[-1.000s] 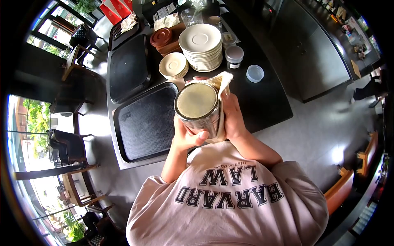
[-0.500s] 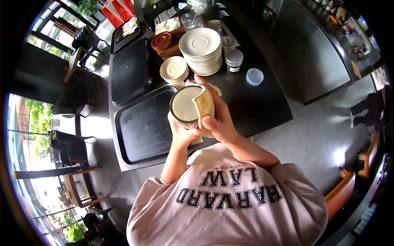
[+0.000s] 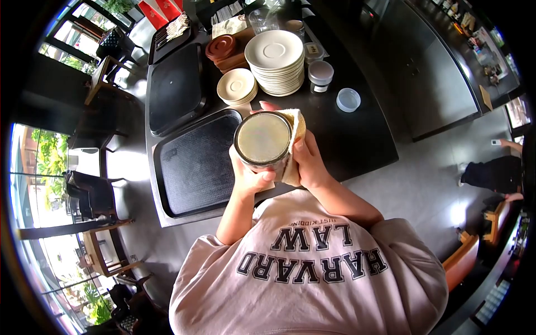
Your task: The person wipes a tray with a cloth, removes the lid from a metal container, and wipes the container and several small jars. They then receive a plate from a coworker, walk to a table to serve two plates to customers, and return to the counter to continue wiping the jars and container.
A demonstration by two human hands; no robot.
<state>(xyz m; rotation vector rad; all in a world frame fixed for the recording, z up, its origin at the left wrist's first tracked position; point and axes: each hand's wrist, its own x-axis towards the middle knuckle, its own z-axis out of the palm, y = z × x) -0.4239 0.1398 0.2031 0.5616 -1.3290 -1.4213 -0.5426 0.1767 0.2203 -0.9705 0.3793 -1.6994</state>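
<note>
A round jar [image 3: 263, 137] with a pale, flat top and a dark rim is held up in front of my chest. My left hand [image 3: 250, 174] is wrapped around its side and lower part. Against the jar's right side, my right hand [image 3: 309, 162] presses a folded pale yellow cloth [image 3: 296, 125]. The contents are hidden from above. Just beyond the hands stand a tall stack of white saucers [image 3: 274, 53] and a lower stack of cream saucers [image 3: 237, 85].
Black trays [image 3: 195, 173] lie along the table's left side. Behind the saucers are brown lids [image 3: 221, 46] and a clear container [image 3: 263, 22]. A lidded jar [image 3: 320, 73] and a small translucent cup [image 3: 348, 100] stand to the right. Another person [image 3: 494, 172] is at far right.
The cloth has shifted from over the jar's top edge to its right side, uncovering the whole top. The other person at far right has come further into view.
</note>
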